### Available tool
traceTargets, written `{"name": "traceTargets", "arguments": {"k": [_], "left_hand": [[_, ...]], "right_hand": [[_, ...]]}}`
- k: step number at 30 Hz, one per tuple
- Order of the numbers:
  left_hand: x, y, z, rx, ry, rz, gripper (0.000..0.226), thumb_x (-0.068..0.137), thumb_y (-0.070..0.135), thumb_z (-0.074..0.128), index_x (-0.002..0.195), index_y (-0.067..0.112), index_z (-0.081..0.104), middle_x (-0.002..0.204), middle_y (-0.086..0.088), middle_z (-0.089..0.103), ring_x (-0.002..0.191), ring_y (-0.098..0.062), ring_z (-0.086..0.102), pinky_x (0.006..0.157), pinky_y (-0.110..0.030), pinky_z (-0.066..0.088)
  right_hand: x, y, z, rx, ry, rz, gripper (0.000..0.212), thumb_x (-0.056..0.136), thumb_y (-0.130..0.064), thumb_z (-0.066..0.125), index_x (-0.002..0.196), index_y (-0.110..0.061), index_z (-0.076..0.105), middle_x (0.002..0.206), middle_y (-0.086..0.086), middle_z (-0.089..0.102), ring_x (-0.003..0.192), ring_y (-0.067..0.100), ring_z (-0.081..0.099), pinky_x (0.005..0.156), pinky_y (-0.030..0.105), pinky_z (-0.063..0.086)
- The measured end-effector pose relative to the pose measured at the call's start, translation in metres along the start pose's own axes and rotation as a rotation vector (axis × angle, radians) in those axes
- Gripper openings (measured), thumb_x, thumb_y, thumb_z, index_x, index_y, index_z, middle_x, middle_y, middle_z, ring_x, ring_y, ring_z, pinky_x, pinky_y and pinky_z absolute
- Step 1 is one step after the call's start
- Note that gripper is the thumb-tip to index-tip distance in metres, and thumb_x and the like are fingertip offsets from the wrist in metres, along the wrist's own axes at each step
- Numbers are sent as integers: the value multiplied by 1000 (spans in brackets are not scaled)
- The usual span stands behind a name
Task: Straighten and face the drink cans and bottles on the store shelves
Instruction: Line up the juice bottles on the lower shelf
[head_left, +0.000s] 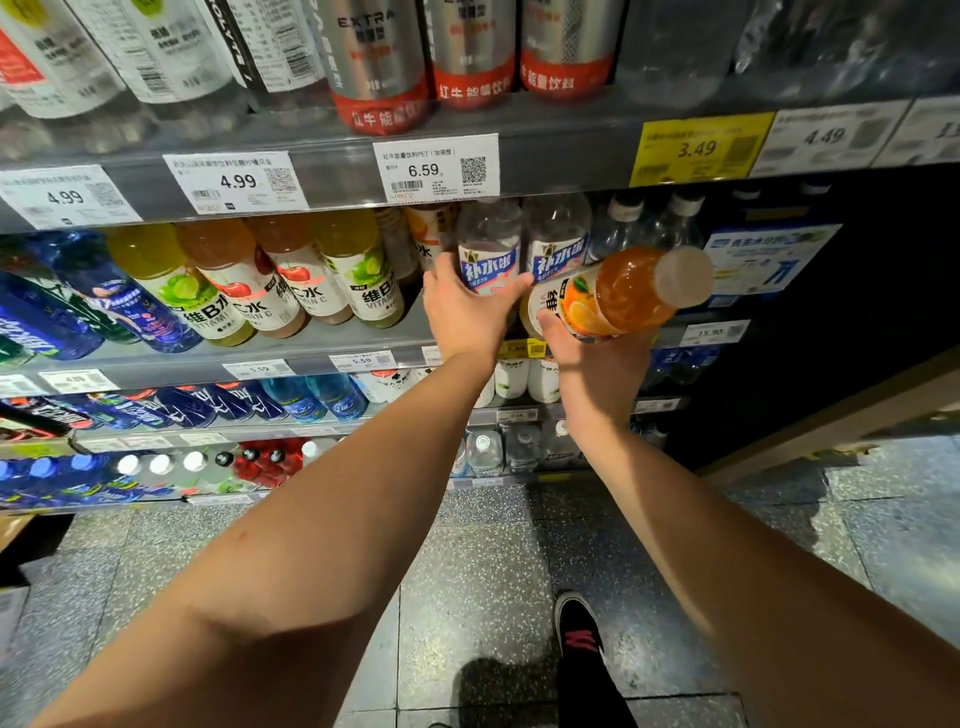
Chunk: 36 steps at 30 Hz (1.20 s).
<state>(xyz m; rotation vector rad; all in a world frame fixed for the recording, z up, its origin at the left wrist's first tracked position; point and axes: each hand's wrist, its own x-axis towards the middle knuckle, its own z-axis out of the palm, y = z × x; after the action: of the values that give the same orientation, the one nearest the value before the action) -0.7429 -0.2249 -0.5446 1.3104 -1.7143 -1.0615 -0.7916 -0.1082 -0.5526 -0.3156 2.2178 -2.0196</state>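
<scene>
My left hand (467, 312) wraps around the lower part of a clear bottle with a blue and white label (488, 249), which stands upright on the second shelf (332, 348). My right hand (597, 358) grips an orange drink bottle (623, 293) by its base. That bottle is off the shelf and tilted, its white cap pointing right. A second clear bottle with the same blue label (558, 244) stands just behind the orange one.
Vitamin drink bottles (291, 275) and blue bottles (93, 301) fill the second shelf to the left. Silver and red energy bottles (467, 52) stand on the shelf above, over price tags (436, 166). Lower shelves hold more bottles. My shoe (579, 629) rests on the tiled floor.
</scene>
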Motion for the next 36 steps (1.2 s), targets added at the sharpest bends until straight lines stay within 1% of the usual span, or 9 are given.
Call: {"name": "traceTargets", "arguments": {"k": [4,7,12,15,17,19,24,31,36], "left_hand": [[-5,-10,-7,-161,-44,0,54,68,43,86,111,22,61,103,6,71,95,-6,67,89,-30,55],[-2,-18,-16,-279,-129,-5,44,75,27,82,114,19,63,95,13,72,87,5,66,79,-16,54],[4,-29,-41,-345,-58,-71,39,80,10,68,119,8,65,86,5,66,73,3,60,75,-14,50],[11,-40,-66,-273,8,-60,32,81,15,61,112,11,66,81,6,65,67,7,57,71,-11,48],[15,-49,-82,-233,7,-55,30,82,15,64,111,13,67,82,5,65,70,3,57,71,-13,48],[22,-55,-97,-210,17,-51,25,82,13,67,107,11,68,80,5,63,71,-2,57,72,-17,47],[29,-61,-123,-202,3,-24,20,80,10,68,97,18,60,76,5,57,68,-5,53,73,-21,47],[38,-63,-132,-172,-6,-23,28,79,8,70,103,17,58,82,-2,58,71,-6,53,73,-18,47],[43,-65,-133,-210,35,-85,32,80,4,71,108,15,59,87,0,59,77,-10,55,81,-32,53]], "right_hand": [[-2,-4,-3,-8,-21,28,83,61,-33,91,130,-16,47,104,-14,66,94,-4,64,85,13,49],[-7,-4,3,-45,-74,-10,75,64,-29,90,125,-16,49,102,-19,63,89,-13,61,81,5,44],[-32,-9,27,-218,-271,51,90,62,-60,79,134,-15,50,124,2,62,113,9,60,100,26,48],[-48,-17,49,-198,-210,-86,71,63,-46,89,119,-15,56,104,-11,63,90,-4,59,86,0,39],[-53,-25,63,-185,-225,-94,78,61,-42,91,122,-7,56,109,-2,66,97,9,62,86,1,39],[-56,-29,77,-190,-277,-65,85,63,-41,90,130,-9,51,121,2,65,109,14,62,95,18,46],[-58,-35,104,-332,-281,-102,85,69,-44,84,135,-12,43,120,6,65,107,26,62,91,38,51],[-54,-43,138,-518,-170,-199,72,66,-40,80,120,-10,45,114,9,65,100,32,64,76,33,47],[-46,-43,153,-515,-187,-142,64,64,-35,84,109,-11,45,109,6,67,97,28,67,73,35,51]]}}
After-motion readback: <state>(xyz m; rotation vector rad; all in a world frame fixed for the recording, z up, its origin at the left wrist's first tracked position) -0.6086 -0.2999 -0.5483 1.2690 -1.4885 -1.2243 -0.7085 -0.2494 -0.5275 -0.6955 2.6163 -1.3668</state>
